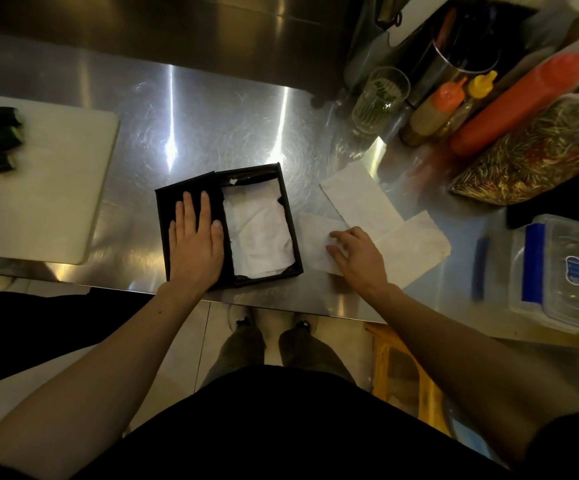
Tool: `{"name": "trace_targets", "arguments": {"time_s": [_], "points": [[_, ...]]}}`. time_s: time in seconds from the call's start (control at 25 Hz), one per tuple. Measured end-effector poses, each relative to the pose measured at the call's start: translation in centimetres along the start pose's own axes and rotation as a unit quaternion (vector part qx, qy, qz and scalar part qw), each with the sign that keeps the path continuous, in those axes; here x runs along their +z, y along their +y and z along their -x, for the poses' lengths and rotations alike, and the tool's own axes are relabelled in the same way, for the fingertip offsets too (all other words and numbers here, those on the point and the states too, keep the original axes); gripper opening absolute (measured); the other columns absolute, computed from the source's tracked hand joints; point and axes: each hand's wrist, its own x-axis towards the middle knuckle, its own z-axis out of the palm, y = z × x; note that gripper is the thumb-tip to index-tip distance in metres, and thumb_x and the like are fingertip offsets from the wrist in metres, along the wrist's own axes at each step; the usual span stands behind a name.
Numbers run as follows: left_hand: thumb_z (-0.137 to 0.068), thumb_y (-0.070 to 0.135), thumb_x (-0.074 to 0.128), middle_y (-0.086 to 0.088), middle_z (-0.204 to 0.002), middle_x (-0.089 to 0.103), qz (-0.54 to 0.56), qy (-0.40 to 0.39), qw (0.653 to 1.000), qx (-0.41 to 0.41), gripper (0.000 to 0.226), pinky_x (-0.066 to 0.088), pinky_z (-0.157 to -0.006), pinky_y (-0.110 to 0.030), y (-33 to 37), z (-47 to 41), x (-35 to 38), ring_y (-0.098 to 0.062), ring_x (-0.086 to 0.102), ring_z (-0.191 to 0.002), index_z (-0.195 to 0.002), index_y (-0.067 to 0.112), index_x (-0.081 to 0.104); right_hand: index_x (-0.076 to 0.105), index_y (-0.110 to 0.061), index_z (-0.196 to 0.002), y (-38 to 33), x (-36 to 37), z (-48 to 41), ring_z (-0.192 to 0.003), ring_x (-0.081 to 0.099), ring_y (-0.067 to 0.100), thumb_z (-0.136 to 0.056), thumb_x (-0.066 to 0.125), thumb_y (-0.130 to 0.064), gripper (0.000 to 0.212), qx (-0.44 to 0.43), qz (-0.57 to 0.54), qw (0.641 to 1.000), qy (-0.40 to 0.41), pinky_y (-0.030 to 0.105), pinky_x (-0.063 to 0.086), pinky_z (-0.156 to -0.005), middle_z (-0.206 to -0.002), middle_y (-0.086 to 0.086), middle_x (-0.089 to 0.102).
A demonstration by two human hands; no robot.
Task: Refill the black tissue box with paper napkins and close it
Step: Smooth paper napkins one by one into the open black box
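While the left hand (196, 237) lies flat on the black lid (191, 216), the right hand (354, 252) pinches limp, light napkins (402, 244) near the tabletop's (212, 116) front edge.

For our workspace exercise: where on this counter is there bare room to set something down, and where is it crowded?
Free: the steel counter between the cutting board and the black tissue box, and the stretch behind the box. Crowded: right of the box, with loose napkins, sauce bottles and a plastic container.

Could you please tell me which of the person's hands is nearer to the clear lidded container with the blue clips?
The right hand. It rests on loose napkins, the container further to its right. The left hand lies flat on the black box lid, much farther away.
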Motion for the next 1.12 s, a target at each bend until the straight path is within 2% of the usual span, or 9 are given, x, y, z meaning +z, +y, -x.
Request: {"name": "trace_targets", "arguments": {"time_s": [0.16, 0.36, 0.52, 0.64, 0.8, 1.12], "points": [[-0.102, 0.037, 0.018, -0.014, -0.161, 0.006, -0.003, -0.001, 1.000, 0.001, 0.056, 0.006, -0.117, -0.048, 0.0, 0.0, 0.0, -0.029, 0.003, -0.148, -0.154, 0.020, 0.009, 0.065, -0.023, -0.117, -0.4, -0.1, -0.5, -0.100, 0.058, 0.019, -0.096, 0.054, -0.035, 0.027, 0.009, 0.010, 1.000, 0.009, 0.036, 0.051, -0.084, -0.109, 0.001, 0.059], [-0.101, 0.038, 0.016, -0.015, -0.161, 0.007, -0.013, 0.000, 1.000, 0.003, 0.057, 0.008, -0.117, -0.049, -0.1, 0.0, 0.1, -0.031, 0.005, -0.148, -0.154, 0.019, 0.010, 0.067, -0.024, -0.101, -0.4, 0.0, -0.6, -0.091, 0.060, 0.019, -0.096, 0.052, -0.031, 0.017, -0.014, 0.039, 0.999, 0.021, 0.028, 0.044, -0.070, -0.098, -0.001, 0.062], [-0.101, 0.040, 0.015, -0.015, -0.161, 0.007, -0.017, -0.006, 1.000, 0.005, 0.057, 0.009, -0.117, -0.049, -0.3, -0.1, 0.0, -0.031, 0.004, -0.148, -0.154, 0.019, 0.009, 0.064, -0.019, -0.100, -1.1, -0.1, -0.3, -0.088, 0.059, 0.019, -0.097, 0.052, -0.027, 0.015, -0.010, 0.004, 1.000, 0.026, 0.029, 0.045, -0.073, -0.099, 0.002, 0.062], [-0.100, 0.040, 0.015, -0.015, -0.161, 0.006, -0.014, -0.006, 1.000, 0.003, 0.058, 0.009, -0.117, -0.050, -0.3, 0.0, 0.0, -0.031, 0.004, -0.148, -0.154, 0.019, 0.009, 0.063, -0.018, -0.098, -2.2, -0.7, 0.1, -0.083, 0.055, 0.012, -0.097, 0.054, -0.023, 0.010, 0.008, -0.058, 0.996, 0.068, 0.030, 0.050, -0.076, -0.096, -0.002, 0.060], [-0.099, 0.040, 0.015, -0.015, -0.161, 0.006, -0.008, -0.006, 1.000, 0.002, 0.059, 0.008, -0.117, -0.049, -0.1, 0.0, -0.1, -0.031, 0.004, -0.148, -0.154, 0.019, 0.009, 0.065, -0.017, -0.095, -4.4, -2.1, 0.3, -0.083, 0.057, 0.011, -0.095, 0.058, -0.020, 0.007, -0.017, -0.124, 0.985, 0.116, 0.031, 0.053, -0.076, -0.092, -0.003, 0.062], [-0.100, 0.040, 0.017, -0.015, -0.161, 0.007, 0.002, -0.005, 1.000, 0.004, 0.058, 0.009, -0.117, -0.050, -0.1, 0.0, -0.1, -0.030, 0.005, -0.148, -0.154, 0.019, 0.011, 0.068, -0.018, -0.088, -12.5, -5.6, -0.1, -0.074, 0.056, 0.001, -0.089, 0.066, -0.015, 0.004, -0.089, -0.215, 0.961, 0.146, 0.010, 0.044, -0.068, -0.084, -0.006, 0.064]]}}
